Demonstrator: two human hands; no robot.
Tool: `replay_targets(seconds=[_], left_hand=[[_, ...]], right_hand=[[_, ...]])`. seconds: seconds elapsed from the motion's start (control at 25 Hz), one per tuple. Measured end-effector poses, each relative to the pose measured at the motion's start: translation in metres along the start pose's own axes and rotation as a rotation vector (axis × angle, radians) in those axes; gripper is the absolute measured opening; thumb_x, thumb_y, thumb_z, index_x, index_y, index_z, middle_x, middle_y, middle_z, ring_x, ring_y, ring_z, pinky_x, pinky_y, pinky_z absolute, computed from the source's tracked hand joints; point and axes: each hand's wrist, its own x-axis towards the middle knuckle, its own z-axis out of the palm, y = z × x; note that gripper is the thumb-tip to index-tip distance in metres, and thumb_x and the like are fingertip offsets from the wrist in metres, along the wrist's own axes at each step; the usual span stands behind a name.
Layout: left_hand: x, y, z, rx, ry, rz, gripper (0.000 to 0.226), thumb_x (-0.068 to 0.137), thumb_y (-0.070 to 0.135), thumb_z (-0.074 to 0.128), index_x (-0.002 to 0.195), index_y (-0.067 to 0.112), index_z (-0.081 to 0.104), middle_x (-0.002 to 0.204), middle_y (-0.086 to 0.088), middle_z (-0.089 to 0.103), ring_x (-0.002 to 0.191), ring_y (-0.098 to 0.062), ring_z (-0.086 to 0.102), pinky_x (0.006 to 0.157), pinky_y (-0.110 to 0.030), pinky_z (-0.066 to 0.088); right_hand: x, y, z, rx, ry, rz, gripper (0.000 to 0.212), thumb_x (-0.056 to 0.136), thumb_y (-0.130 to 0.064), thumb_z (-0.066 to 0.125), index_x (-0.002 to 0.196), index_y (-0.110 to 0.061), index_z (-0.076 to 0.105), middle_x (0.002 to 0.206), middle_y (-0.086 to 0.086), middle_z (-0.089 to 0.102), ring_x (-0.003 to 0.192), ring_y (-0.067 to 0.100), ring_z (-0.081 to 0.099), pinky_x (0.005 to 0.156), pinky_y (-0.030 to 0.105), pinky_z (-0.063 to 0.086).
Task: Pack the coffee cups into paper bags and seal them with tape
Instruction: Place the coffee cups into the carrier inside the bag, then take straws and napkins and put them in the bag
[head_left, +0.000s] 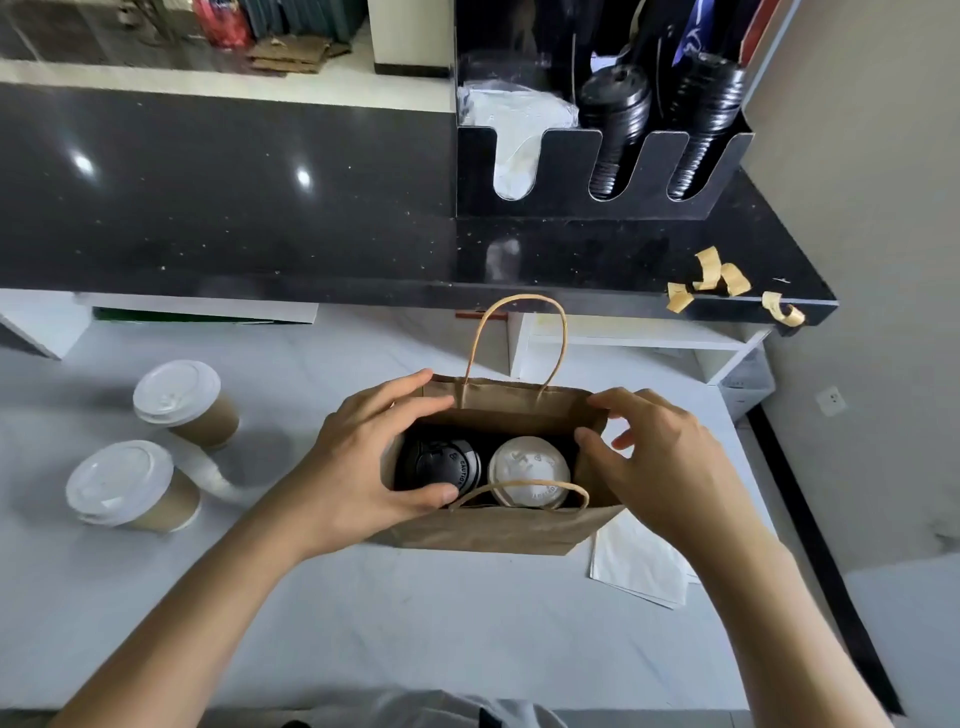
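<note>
Two lidded coffee cups stand side by side inside the brown paper bag (498, 530), which sits upright and open on the white counter (363, 623) in front of me: a cup with a black lid (439, 465) on the left and a cup with a white lid (527, 475) on the right. My left hand (363, 462) grips the bag's left end, fingers curled over the far edge and thumb hooked over the near edge by the black lid. My right hand (649, 462) holds the right end, with curled fingertips on the far corner of the rim and the thumb pressing the side wall inward. One twisted paper handle (514, 338) stands up at the back; the other handle (524, 488) has flopped over the cups.

To my left, two more brown cups with white lids (176, 400) (122, 483) wait on the counter, near each other. White paper sheets (639, 566) lie just beside the bag's right end, partly under it. On the black stone ledge (234, 208) behind, curls of tan tape (722, 278) hang at the right edge, and a black holder (597, 171) keeps stacks of black lids (615, 130).
</note>
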Motion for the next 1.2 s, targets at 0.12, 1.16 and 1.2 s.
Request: replay_targets(seconds=[0.12,1.16,1.2], left_hand=[[-0.001,0.004,-0.003,0.03,0.077,0.006,0.062,0.084,0.049,0.075,0.14,0.049,0.05,0.155,0.037,0.026,0.144,0.006,0.021,0.121,-0.032,0.025],[0.202,0.124,-0.139,0.141,0.384,0.318,0.047,0.097,0.037,0.063,0.143,0.033,0.05,0.139,0.02,0.051,0.131,-0.005,0.038,0.097,-0.012,0.026],[0.213,0.126,-0.143,0.146,0.4,0.319,0.047,0.098,0.037,0.062,0.142,0.033,0.05,0.139,0.018,0.052,0.13,-0.006,0.039,0.097,-0.014,0.027]], right_hand=[[0.008,0.002,-0.009,0.051,0.038,-0.018,0.019,0.093,-0.046,0.064,0.108,-0.035,0.067,0.101,-0.013,0.064,0.083,0.01,0.068,0.076,0.041,0.057],[0.223,-0.07,-0.136,0.16,0.317,-0.246,0.011,0.094,-0.032,0.061,0.098,-0.03,0.071,0.081,-0.016,0.069,0.081,0.012,0.066,0.077,0.038,0.057],[0.233,-0.072,-0.14,0.172,0.318,-0.245,0.01,0.094,-0.031,0.061,0.097,-0.03,0.071,0.08,-0.016,0.069,0.079,0.011,0.066,0.077,0.038,0.057]])
